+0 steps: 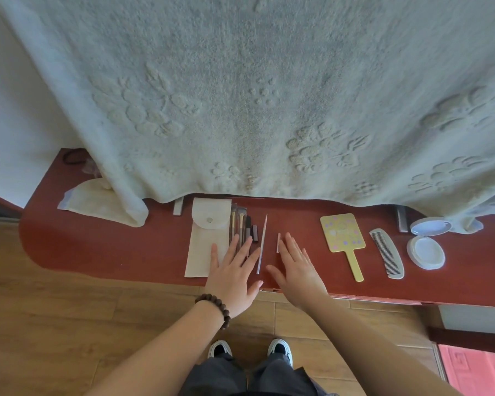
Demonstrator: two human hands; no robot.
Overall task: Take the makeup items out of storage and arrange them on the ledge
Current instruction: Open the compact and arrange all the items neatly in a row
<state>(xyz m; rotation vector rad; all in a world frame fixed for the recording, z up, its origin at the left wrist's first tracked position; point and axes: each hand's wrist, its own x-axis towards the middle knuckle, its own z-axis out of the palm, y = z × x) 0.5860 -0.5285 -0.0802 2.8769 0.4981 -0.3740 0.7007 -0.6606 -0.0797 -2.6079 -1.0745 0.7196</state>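
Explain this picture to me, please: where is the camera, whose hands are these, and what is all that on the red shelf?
There is no machine here. The one picture comes from a camera worn on a person's head, looking down at their own arms. Both the left hand and the right hand are spread flat and hold nothing; the left one lies over the lower ends of some makeup brushes. On the red ledge lie a cream pouch, a long thin pencil, a short stick, a yellow hand mirror, a grey comb and an open round compact. A pale towel hangs behind.
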